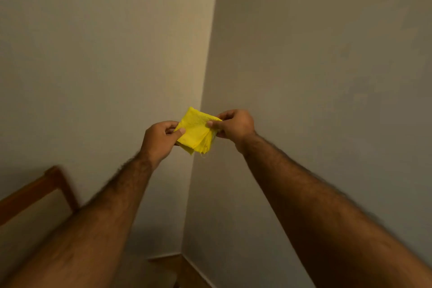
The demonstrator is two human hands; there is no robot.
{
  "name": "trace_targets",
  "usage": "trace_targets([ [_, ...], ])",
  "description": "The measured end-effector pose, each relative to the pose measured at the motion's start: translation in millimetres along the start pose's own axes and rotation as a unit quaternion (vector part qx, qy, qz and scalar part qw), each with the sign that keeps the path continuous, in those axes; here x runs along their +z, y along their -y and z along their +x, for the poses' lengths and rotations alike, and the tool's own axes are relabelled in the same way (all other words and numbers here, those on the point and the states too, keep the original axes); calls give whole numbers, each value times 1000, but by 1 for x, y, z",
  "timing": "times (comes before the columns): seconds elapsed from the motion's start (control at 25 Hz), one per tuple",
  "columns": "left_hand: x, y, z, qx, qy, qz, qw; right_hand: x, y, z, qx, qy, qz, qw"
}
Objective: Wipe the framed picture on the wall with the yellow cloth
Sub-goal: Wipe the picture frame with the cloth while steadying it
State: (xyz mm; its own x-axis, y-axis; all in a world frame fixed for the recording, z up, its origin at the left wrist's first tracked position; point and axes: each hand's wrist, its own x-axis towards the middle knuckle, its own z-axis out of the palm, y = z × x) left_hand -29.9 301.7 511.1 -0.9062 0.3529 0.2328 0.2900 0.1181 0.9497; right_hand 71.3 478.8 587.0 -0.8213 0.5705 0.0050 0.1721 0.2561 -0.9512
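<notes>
yellow cloth (196, 131) between both hands

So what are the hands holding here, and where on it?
A folded yellow cloth, pinched between thumb and fingers at opposite edges: the left hand at its left edge, the right hand at its right edge.
</notes>
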Motion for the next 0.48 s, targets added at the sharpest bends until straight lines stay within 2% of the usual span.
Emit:
trace_targets([
  [0.2, 57, -160, 28, 112, -4, -111, 988, -118, 125, -23, -118, -105, -2, 987],
  [0.36, 97, -280, 36, 163, 20, -206, 965, -204, 212, -62, -205, -199, -48, 957],
  [0.48, 120, -377, 42, 214, 44, -264, 939, -268, 275, -102, -283, -253, -86, 921],
])
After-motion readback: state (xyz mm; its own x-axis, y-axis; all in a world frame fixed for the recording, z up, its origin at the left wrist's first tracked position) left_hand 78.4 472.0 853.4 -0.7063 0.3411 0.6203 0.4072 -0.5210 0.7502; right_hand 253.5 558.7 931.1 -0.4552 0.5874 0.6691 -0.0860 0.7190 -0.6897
